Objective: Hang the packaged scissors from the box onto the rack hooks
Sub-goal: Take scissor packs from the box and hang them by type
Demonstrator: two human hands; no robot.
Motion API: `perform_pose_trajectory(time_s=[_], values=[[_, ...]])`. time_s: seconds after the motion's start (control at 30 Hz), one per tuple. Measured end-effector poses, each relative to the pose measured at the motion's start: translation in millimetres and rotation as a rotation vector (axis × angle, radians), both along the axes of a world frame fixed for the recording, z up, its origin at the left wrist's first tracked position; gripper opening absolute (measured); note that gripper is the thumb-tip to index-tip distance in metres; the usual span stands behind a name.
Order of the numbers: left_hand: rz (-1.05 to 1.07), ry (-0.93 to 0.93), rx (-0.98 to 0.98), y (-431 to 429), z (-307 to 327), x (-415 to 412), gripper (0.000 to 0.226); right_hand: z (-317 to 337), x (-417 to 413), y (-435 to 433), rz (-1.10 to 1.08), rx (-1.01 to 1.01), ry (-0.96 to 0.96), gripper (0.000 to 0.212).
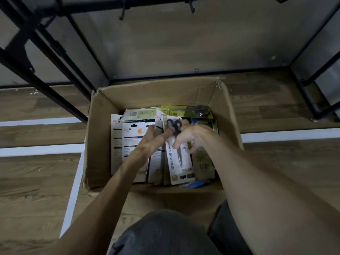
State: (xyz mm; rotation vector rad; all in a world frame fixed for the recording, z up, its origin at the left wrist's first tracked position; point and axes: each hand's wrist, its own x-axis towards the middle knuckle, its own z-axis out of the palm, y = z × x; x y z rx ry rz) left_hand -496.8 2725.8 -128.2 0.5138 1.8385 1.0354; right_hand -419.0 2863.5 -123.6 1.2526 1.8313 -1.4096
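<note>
The scissors pack [177,159] stands in the box [100,137]. Its long axis runs away from the person, with the black handles at the far end, toward the rack [60,50]. The right hand [191,137] grips it, thumb on the front and fingers curled behind. The left hand [149,142] lies with fairly straight fingers among the neighbouring packs [132,140], its thumb touching the same card. The box on the floor [36,181] is crowded with upright packs, with a yellow-green pack [184,111] at the back. The hooks [122,12] hang well beyond and above, so the pack probably needs lifting forward, handle end first.
</note>
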Motion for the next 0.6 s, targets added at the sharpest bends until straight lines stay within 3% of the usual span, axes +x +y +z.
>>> perform_pose_trajectory(time_s=[0.13, 0.23, 0.47, 0.6], values=[[0.033, -0.029, 0.051, 0, -12, -1, 0.042, 0, 8, 6, -0.134, -0.153, 0.061, 0.079], [0.091, -0.05, 0.077, -5, -21, -3, 0.039, 5, 13, 5, -0.174, -0.204, 0.12, 0.078], [0.175, 0.041, -0.018, -10, -28, -7, 0.03, 9, 16, 7, -0.08, -0.096, 0.065, 0.055], [0.165, 0.079, -0.053, -6, -15, -22, 0.029, 4, 3, 10, -0.024, 0.2, 0.038, 0.033]])
